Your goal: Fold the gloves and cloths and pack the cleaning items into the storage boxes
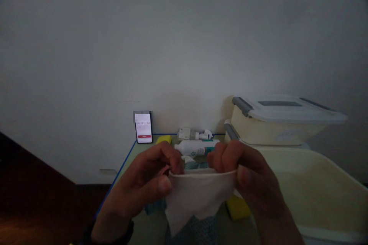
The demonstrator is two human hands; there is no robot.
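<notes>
A thin, limp white piece with a rimmed upper edge (pixel 198 191) is stretched between my two hands, its lower part hanging in uneven points. My left hand (pixel 140 180) pinches its left corner between thumb and fingers. At the right corner my right hand (pixel 253 178) grips the same edge, fingers curled over it. Whether it is a cloth or a glove cuff I cannot tell. Below and behind it lies a blue-grey patterned cloth (pixel 201 231), partly hidden. A yellow sponge (pixel 238 207) lies under my right hand.
A phone showing a timer (pixel 143 127) leans on the wall. Past my hands lie a white bottle (pixel 191 147), a clear spray bottle (pixel 186 134) and another yellow sponge (pixel 163 139). To the right are a lidded bin (pixel 276 130) and an open cream bin (pixel 319 183).
</notes>
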